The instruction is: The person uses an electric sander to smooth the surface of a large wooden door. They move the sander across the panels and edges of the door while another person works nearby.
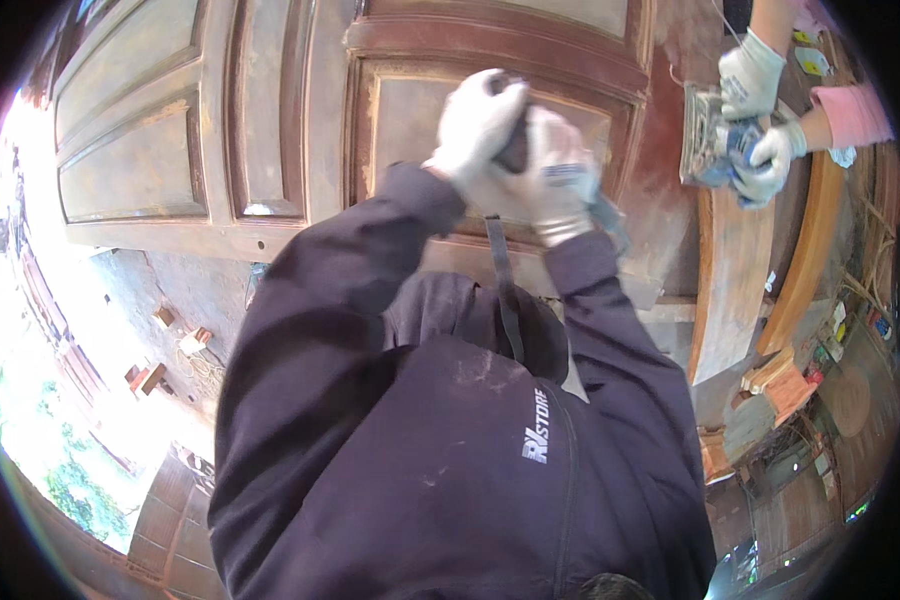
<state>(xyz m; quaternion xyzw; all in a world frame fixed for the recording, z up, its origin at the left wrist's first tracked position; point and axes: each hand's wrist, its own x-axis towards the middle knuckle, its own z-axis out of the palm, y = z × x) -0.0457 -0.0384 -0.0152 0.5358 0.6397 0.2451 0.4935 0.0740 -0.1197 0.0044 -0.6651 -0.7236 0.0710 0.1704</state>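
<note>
Over a brown wooden panel door (400, 130), both my gloved hands close together on a dark hand tool (515, 150) whose exact kind is blurred and mostly covered. My left hand (478, 122) is closed round its upper left side. From the right, my right hand (560, 175) grips it, smeared by motion. Something grey-blue (610, 220) shows by my right wrist; I cannot make out what it is. The door panel beneath has bare, pale sanded edges beside its reddish-brown frame.
At the upper right, another person's gloved hands (755, 120) hold a blue power sander (725, 150) on the door's dark right part. Wooden boards (735, 290) lean below it. Wood offcuts (150, 378) lie on the floor at left, with more wood pieces (780, 385) at right.
</note>
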